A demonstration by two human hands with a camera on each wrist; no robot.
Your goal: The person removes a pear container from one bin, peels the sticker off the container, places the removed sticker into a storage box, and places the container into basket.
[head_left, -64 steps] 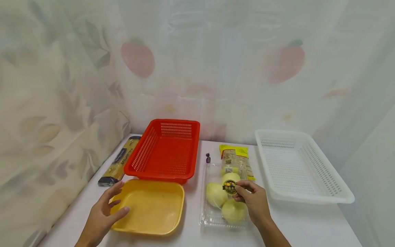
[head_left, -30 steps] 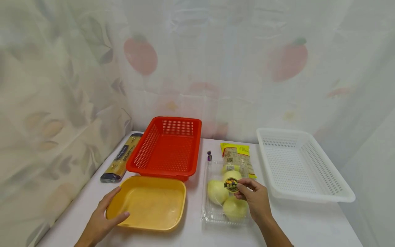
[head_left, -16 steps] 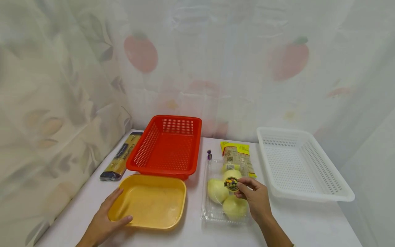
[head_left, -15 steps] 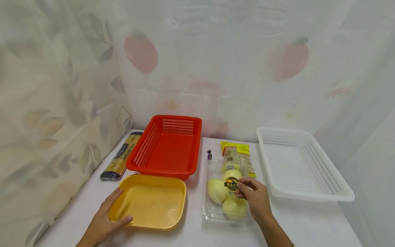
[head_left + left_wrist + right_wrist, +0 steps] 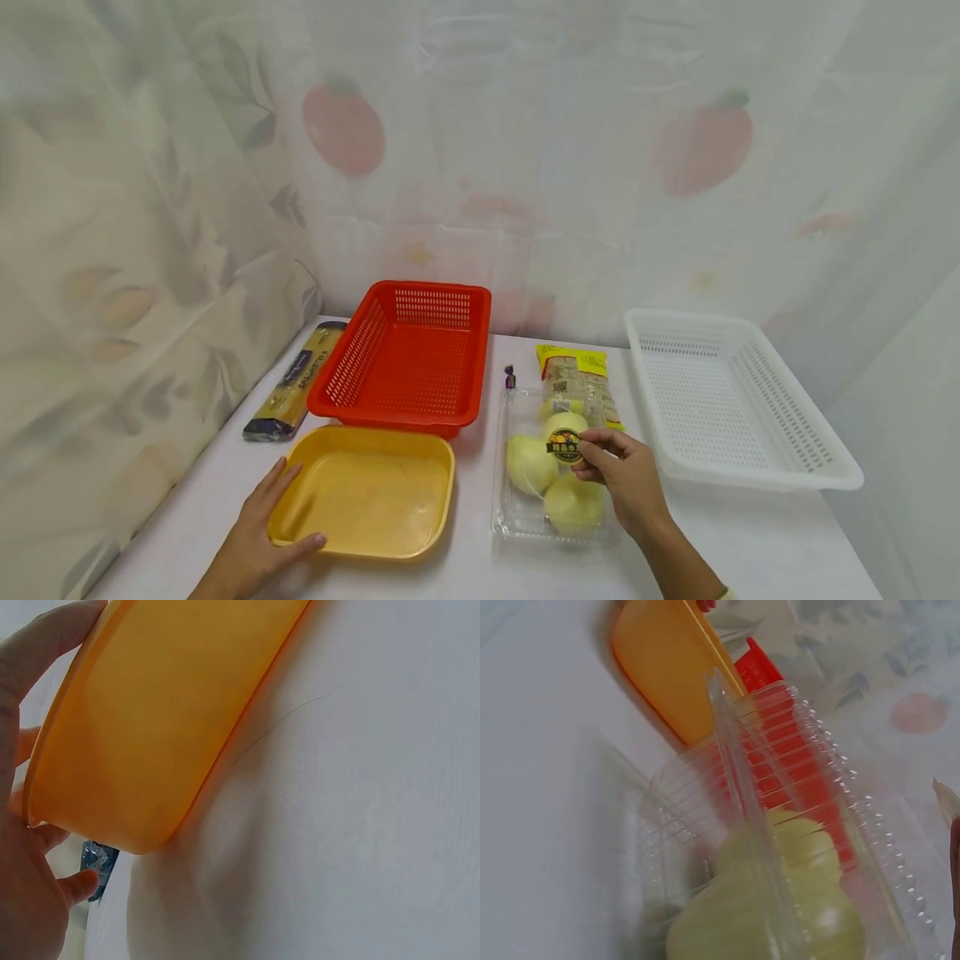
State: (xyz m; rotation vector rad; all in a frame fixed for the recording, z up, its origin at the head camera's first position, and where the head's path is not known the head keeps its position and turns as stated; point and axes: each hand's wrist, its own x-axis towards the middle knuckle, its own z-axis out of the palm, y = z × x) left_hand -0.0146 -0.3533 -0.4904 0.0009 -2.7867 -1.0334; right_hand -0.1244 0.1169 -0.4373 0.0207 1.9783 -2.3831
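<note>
My left hand [image 5: 251,533] is spread wide around the left end of a yellow plastic basin [image 5: 367,504], lower left of centre in the frame, thumb by its near rim and fingers along its left side. The left wrist view shows the same grip, with the thumb on the rim and the other fingers partly hidden behind the basin wall.

My right hand [image 5: 628,479], right of centre in the lower part of the frame, is narrowed to a pinch on a clear plastic clamshell [image 5: 501,492], at the right edge of its round label [image 5: 561,446]. Whether I grip the label alone or the plastic too, I cannot tell. Three pale yellow-green fruits [image 5: 531,464] show through the plastic, and my fingers cover part of the label.

Just above the clamshell in the frame lies a yellow-topped bag [image 5: 573,365], its lower part overlapped by the clear plastic, with a purple-wrapped candy [image 5: 511,380] to the left. A red perforated basket [image 5: 416,371] sits left of centre, directly behind the yellow basin; its left side partly hides a spaghetti packet [image 5: 294,387]. A white perforated basket [image 5: 701,408] stands at the right of the frame, beyond my right hand.
</note>
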